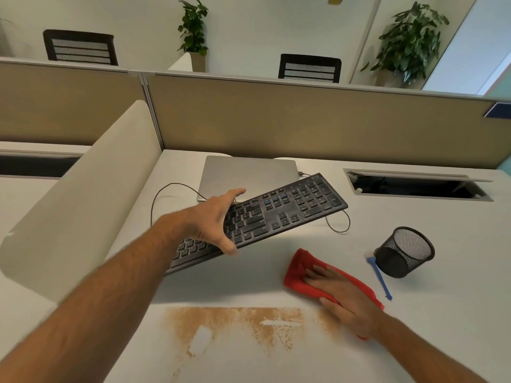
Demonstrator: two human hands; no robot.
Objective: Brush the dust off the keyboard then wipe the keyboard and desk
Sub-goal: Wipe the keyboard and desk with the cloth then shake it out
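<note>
Gripping the black keyboard across its width, the left hand holds it tilted above the white desk, thumb curled round the near edge and fingers over the far edge; the forearm covers the keyboard's left end, so whether that end touches the desk cannot be told. The keys' lettering is too blurred to read. The right hand lies flat, fingers straight, pressing on the red cloth, which rests on the desk below and to the right of the keyboard; the cloth's near end is hidden under the palm and wrist. A blue brush lies on the desk just beside a black mesh cup, its upper tip partly tucked behind the cup. The keyboard's cable loops on the desk and another stretch curves behind the left hand toward a closed silver laptop, whose near edge is hidden by the keyboard. Worn brown patches show through the desk's white surface near the front edge. A cable slot opens at the back right, its contents too dark to make out. Tan partition panels close the desk's rear, a pale curved divider stands on the left, and beyond are two black chairs and two potted plants.
</note>
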